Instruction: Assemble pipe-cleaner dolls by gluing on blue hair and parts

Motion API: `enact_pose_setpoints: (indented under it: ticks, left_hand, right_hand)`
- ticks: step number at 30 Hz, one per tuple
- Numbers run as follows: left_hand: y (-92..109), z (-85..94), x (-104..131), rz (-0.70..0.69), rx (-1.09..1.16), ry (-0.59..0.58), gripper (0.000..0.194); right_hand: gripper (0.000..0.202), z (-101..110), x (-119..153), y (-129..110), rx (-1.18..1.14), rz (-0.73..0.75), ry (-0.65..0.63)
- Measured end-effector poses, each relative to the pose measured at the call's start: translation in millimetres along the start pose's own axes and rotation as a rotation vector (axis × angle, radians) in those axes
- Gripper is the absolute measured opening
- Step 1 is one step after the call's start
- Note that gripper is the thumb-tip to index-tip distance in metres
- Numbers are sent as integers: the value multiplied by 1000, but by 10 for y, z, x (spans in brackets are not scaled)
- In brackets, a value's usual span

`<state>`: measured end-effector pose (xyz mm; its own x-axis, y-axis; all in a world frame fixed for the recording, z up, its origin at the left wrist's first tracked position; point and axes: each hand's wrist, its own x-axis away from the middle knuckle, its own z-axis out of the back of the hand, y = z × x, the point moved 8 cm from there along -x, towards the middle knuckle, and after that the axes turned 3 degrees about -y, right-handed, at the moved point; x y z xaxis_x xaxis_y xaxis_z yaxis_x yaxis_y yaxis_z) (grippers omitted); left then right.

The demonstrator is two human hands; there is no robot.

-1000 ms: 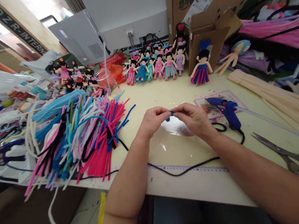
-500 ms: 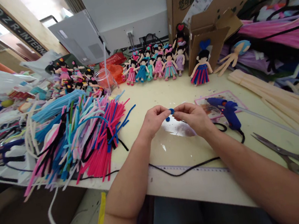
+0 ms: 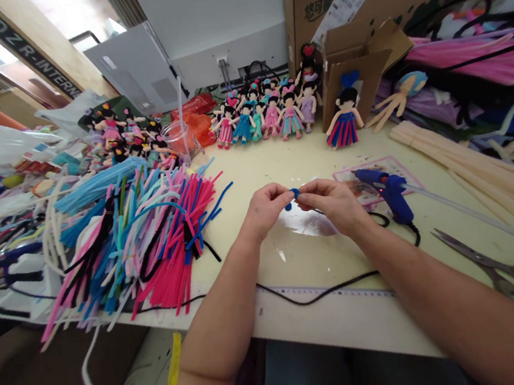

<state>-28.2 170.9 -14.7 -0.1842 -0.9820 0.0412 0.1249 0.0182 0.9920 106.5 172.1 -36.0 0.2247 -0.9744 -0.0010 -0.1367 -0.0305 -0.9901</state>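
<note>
Both hands meet over the middle of the table, pinching a small blue piece of pipe cleaner (image 3: 294,193) between thumbs and fingertips. My left hand (image 3: 269,208) is closed on its left side, my right hand (image 3: 329,203) on its right. A little of the blue piece hangs below the fingertips; the rest is hidden by them. Under the hands lies a shiny clear patch (image 3: 306,224) on the tabletop. To the right of my right hand, a blue glue gun (image 3: 387,191) with a red light rests on a pink-edged card (image 3: 406,171).
Left is a large heap of coloured pipe cleaners (image 3: 139,233). Several small dolls (image 3: 270,115) stand at the back, and one in a blue and red skirt (image 3: 345,121) leans on a cardboard box (image 3: 351,79). Scissors (image 3: 493,262) lie right; a black cord (image 3: 300,302) crosses the front edge.
The hands stay in nearly the same place, still pinching the blue piece, which has shifted slightly between the fingertips. The camera view has moved a little.
</note>
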Motion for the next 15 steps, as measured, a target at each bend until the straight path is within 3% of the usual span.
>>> enact_pose_setpoints:
  ticks: [15]
  left_hand:
    - [-2, -16, 5, -24, 62, 20, 19]
  right_hand:
    - [26, -28, 4, 27, -114, -44, -23]
